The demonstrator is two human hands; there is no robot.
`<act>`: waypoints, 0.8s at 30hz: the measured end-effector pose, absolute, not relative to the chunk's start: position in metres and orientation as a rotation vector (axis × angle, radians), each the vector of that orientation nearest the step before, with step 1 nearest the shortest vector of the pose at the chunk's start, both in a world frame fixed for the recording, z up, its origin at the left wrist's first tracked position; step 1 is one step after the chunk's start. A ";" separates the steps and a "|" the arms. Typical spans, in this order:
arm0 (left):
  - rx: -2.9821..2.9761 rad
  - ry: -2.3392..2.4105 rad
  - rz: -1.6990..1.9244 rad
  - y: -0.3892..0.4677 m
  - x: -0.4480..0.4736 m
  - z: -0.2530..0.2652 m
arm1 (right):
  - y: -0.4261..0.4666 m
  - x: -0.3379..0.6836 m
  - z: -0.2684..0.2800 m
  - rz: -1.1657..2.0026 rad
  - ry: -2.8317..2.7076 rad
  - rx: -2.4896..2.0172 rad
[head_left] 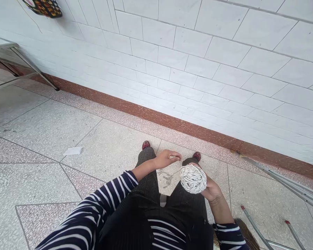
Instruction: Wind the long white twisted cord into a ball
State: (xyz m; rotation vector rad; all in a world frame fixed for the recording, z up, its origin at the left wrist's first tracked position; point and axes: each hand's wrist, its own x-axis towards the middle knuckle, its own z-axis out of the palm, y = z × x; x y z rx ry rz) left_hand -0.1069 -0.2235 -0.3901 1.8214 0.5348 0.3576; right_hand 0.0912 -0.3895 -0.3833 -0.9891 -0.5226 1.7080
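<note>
A round ball of whitish, grey-flecked twisted cord rests in my right hand, which is wrapped round its far and right sides. Most of that hand's fingers are hidden behind the ball. From the ball's left side a thin loose strand runs left and hangs in a small tangle between my legs. My left hand is above and left of the ball, apart from it. Its fingers are loosely stretched toward the right, thumb and forefinger close to each other, and no cord shows between them.
A white tiled wall with a red-brown baseboard stands ahead. Metal table legs are at the left. On the speckled floor lies a white paper. Folded metal poles and red-tipped metal legs are at the right.
</note>
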 end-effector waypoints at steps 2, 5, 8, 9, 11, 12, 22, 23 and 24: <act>1.640 0.425 0.330 -0.236 -0.106 -0.392 | -0.387 0.088 -0.384 1.703 -0.497 -0.991; 1.525 0.366 0.233 -0.247 -0.105 -0.396 | -0.386 0.086 -0.383 1.709 -0.497 -1.003; 1.621 0.508 0.275 -0.240 -0.107 -0.398 | -0.389 0.085 -0.383 1.725 -0.505 -0.999; 1.711 0.558 0.312 -0.233 -0.109 -0.397 | -0.391 0.084 -0.383 1.729 -0.502 -1.002; 1.942 0.606 0.382 -0.219 -0.112 -0.393 | -0.393 0.082 -0.384 1.720 -0.482 -1.008; 2.057 0.606 0.407 -0.212 -0.113 -0.391 | -0.394 0.080 -0.383 1.706 -0.469 -1.004; 2.358 0.674 0.357 -0.207 -0.109 -0.405 | -0.381 0.079 -0.359 1.661 -0.582 -1.018; 2.341 0.677 0.360 -0.208 -0.107 -0.409 | -0.379 0.080 -0.354 1.651 -0.600 -1.028; 2.312 0.677 0.363 -0.209 -0.106 -0.413 | -0.376 0.081 -0.349 1.633 -0.616 -1.032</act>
